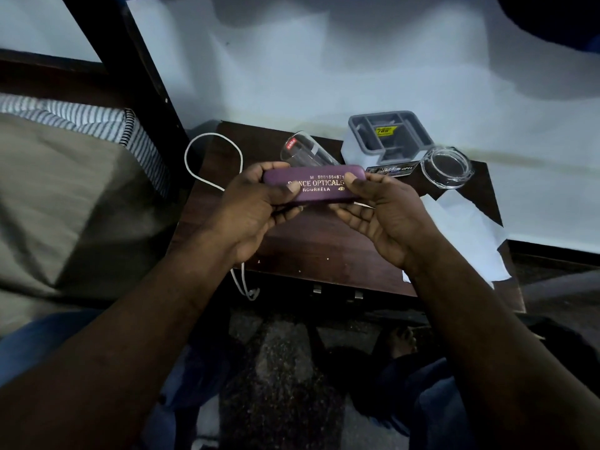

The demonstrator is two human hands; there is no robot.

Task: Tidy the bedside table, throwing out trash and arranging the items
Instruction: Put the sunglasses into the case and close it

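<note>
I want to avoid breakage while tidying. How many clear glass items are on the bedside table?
2. A drinking glass lies on its side behind the purple case; a round glass dish sits at the right, beside the grey organiser. The hands may hide others.

Both hands raised together, forearms converging from the near corners.
Left hand (pixel 256 203) and right hand (pixel 383 212) each curl fingers in a grip, thumbs on top.

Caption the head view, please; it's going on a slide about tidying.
Both hands, left and right, hold a purple glasses case above the cluttered bedside table.
</note>
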